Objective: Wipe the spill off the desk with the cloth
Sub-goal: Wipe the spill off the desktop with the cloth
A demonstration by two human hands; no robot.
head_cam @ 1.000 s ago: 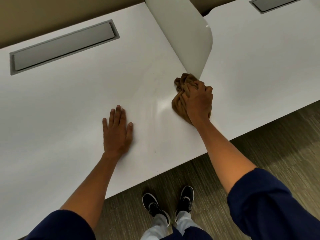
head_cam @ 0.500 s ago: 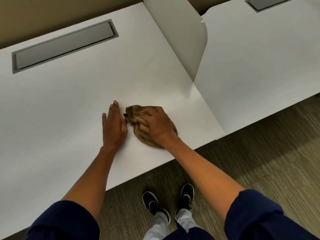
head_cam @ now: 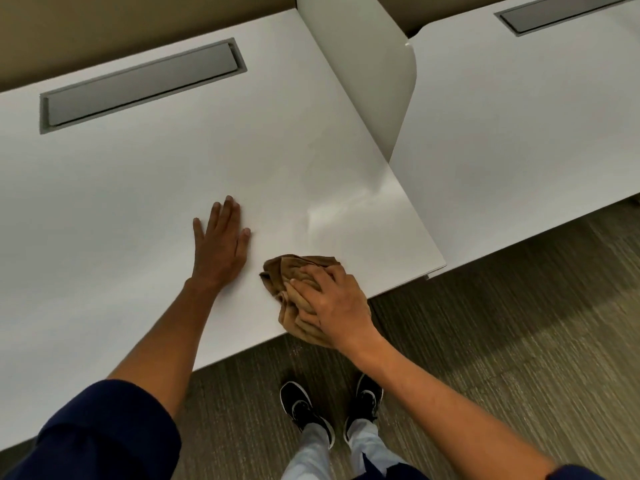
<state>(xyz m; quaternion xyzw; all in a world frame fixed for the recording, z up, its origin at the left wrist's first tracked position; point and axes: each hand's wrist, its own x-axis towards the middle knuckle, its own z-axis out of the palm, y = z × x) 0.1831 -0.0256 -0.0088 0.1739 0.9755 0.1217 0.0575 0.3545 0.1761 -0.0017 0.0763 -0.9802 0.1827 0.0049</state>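
Note:
A crumpled brown cloth (head_cam: 291, 271) lies on the white desk (head_cam: 138, 202) at its front edge, partly hanging past the edge. My right hand (head_cam: 336, 303) presses down on the cloth and grips it. My left hand (head_cam: 221, 244) rests flat on the desk, fingers spread, just left of the cloth and not touching it. A faint shiny streak (head_cam: 346, 209) shows on the desk surface beyond the cloth, towards the divider. No clear puddle is visible.
A white divider panel (head_cam: 374, 74) stands between this desk and a second white desk (head_cam: 519, 133) on the right. A grey cable tray lid (head_cam: 138, 84) is set into the desk's back. My black shoes (head_cam: 301, 407) stand on striped carpet below.
My right hand has dragged the cloth from beside the divider to next to my left hand, then back towards the desk's front edge. The left hand has stayed flat in place.

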